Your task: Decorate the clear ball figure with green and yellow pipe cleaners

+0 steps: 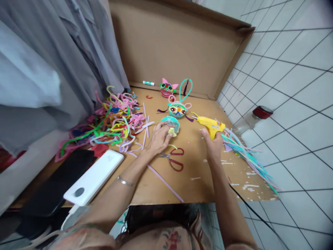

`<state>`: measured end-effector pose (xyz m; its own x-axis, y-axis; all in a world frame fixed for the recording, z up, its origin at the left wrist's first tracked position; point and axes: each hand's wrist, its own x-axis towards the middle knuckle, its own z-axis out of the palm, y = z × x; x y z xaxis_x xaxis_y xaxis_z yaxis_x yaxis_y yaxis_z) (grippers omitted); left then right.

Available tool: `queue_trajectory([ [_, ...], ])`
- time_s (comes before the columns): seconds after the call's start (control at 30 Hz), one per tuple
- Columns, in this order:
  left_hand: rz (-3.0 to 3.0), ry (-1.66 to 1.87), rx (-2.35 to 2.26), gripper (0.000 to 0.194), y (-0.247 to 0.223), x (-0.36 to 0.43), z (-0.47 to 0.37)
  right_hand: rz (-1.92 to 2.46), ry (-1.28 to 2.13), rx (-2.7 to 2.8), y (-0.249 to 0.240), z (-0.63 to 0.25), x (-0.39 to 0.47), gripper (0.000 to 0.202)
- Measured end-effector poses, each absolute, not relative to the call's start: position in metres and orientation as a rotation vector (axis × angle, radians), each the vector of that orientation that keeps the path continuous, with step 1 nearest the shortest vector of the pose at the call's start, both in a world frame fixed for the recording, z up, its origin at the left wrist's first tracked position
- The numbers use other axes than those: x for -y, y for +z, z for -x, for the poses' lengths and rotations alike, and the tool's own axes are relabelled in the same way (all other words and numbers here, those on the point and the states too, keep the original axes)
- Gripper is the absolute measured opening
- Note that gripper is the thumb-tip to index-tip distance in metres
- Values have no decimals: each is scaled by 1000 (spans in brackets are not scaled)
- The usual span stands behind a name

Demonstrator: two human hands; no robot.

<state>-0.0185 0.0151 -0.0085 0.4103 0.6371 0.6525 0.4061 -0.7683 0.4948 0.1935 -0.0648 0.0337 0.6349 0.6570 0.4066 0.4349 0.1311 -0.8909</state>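
Observation:
My right hand (214, 144) is wrapped round the handle of a yellow glue gun (209, 123), its nozzle pointing left. Between the fingers of my left hand (159, 138) is a small pale yellow piece (172, 131), held at the near side of a turquoise round piece (174, 121). Whether those fingers also grip the round piece, I cannot tell. Just beyond stands a turquoise animal face (178, 110) with pink loops and dark tassels. Behind it is a red and green face (168, 88) with pink ears. Red-handled scissors (175, 160) lie nearer me.
A tangled heap of pipe cleaners (114, 125) covers the left side, and a bundle of straight ones (249, 159) lies at right. A white power bank (95, 177) and a black phone-like slab (61, 180) lie front left. A cardboard panel (177, 45) stands behind; a cord (249, 205) trails right.

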Motion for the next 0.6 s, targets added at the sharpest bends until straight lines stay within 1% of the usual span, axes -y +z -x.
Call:
queue_trajectory([
  [0.03, -2395, 1300, -915, 36, -8, -15, 19, 1561, 135, 972, 34, -189, 56, 48],
  [0.1, -2362, 1330, -925, 35, -8, -15, 21, 1697, 38, 1000, 32, -180, 40, 50],
  [0.2, -2338, 1361, -927, 34, -8, -16, 22, 1824, -82, 1103, 24, -169, 24, 45],
  [0.4, -2335, 1389, -867, 32, -12, -18, 23, 1906, -325, 1289, 10, -165, 22, 39],
  [0.6, -2343, 1401, -856, 34, -13, -18, 23, 1948, -370, 1359, 8, -168, 24, 28],
])
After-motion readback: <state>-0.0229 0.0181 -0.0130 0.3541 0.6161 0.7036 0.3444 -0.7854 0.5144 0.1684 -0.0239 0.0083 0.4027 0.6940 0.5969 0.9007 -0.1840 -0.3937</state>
